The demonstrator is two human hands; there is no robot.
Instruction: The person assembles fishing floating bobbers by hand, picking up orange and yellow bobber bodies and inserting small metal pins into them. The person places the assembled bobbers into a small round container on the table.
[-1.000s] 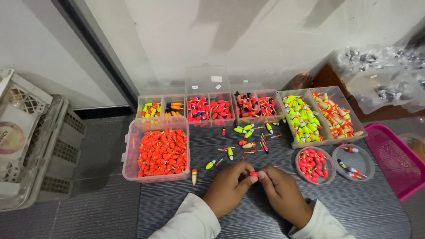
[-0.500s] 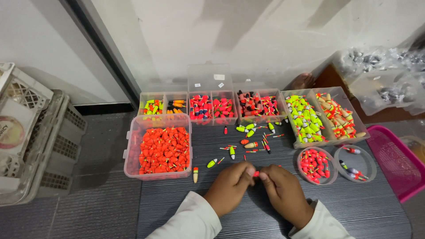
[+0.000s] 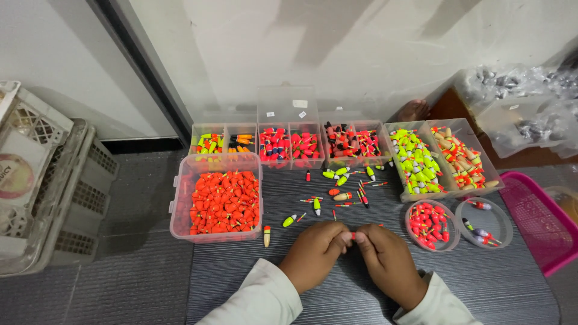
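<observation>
Both hands meet low at the centre of the dark ribbed desk (image 3: 494,289), fingertips pressed together on one tiny red float piece (image 3: 353,235). The left hand (image 3: 314,254) pinches it from its side and the right hand (image 3: 388,260) pinches the other end, so each grip is closed on the same piece; only a red sliver shows between the fingers, the rest is hidden. Judging by its look it is very light, hard plastic or foam, smooth and likely slippery, small enough to pop out of a pinch. Best hold looks like fingertip pads on the thicker body, not on any thin stem, which would probably bend or snap. Just ahead of the hands lie loose floats (image 3: 343,196) scattered on the desk, with a yellow-and-orange one (image 3: 267,236) to the left. A clear tub of orange floats (image 3: 224,201) sits further left, two round clear dishes (image 3: 431,224) to the right, and a row of compartment boxes (image 3: 289,144) behind with yellow, red and mixed floats. A pink basket (image 3: 542,222) is at the far right, grey crates (image 3: 54,198) far left.
</observation>
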